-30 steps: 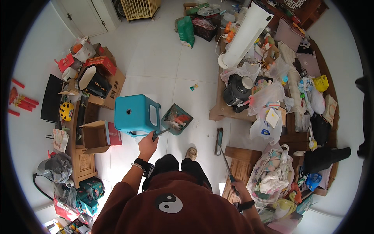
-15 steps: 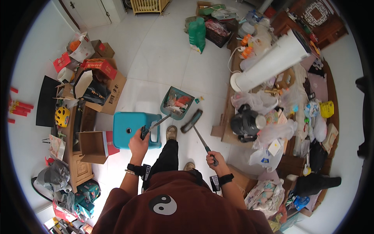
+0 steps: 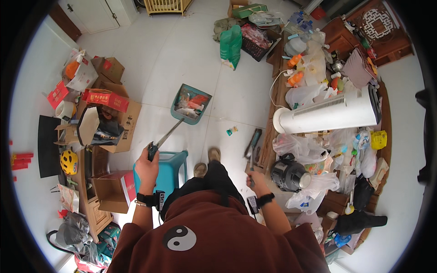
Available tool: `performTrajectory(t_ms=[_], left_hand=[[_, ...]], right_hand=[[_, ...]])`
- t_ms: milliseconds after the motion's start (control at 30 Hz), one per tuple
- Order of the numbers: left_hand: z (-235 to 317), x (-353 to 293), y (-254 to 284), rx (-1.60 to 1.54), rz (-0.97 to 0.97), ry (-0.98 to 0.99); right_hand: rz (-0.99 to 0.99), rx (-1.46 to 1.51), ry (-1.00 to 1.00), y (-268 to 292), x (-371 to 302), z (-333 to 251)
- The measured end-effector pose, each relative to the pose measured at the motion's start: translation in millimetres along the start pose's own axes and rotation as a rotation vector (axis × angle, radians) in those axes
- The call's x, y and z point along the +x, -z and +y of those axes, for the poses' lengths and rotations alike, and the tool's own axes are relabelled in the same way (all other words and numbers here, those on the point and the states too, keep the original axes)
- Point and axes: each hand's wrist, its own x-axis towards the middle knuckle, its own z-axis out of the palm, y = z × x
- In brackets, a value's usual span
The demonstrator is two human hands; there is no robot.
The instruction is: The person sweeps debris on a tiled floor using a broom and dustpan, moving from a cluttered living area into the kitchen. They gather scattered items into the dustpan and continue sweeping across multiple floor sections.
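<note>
My left hand (image 3: 146, 166) is closed around the handle of a long-handled green dustpan (image 3: 196, 119). Its pan rests on the tiled floor ahead of me and holds crumpled wrappers and orange-red scraps (image 3: 198, 100). My right hand (image 3: 257, 182) grips the handle of a broom (image 3: 252, 144), whose bristle head is down by the foot of the long cluttered table on the right. A small green and yellow scrap (image 3: 232, 131) lies on the floor between the pan and the broom head.
A teal plastic stool (image 3: 160, 175) stands beside my left leg. Cardboard boxes (image 3: 111, 193) and a cabinet line the left side. On the right table (image 3: 269, 102) lie a white tower fan (image 3: 325, 113), a black appliance (image 3: 287, 175) and many plastic bags. A green bag (image 3: 231, 45) stands farther ahead.
The broom has swung right, from beside the dustpan to the table's foot. The dustpan has shifted forward and left with my left hand. My feet have stepped, and the view has moved.
</note>
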Motion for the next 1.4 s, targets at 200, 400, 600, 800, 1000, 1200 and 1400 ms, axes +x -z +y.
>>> performTrajectory(t_ms=[200,400,600,800,1000,1200,1400], left_hand=[[9,88,-24,0.033,0.091,0.013],[50,184,-38,-0.007,0.09,-0.025],[84,258,-56,-0.042,0.069,-0.049],[100,327,-61,-0.138,0.052,-0.004],[102,423,-89,-0.152,-0.024,-0.054],[112,542,-102,-0.079,-0.162,-0.147],[136,624,-109,-0.094,-0.231,-0.233]], right_hand=[[-0.122,-0.002,0.014,-64,31,-50],[0.017,0.138,0.036,-27,-4,-116],[0.176,0.004,0.164,-100,107,-211],[0.397,-0.173,0.283,-241,200,-276],[0.426,-0.711,0.383,-257,132,-231],[0.302,-0.188,0.195,-214,90,-300],[0.57,-0.6,0.455,-300,226,-386]])
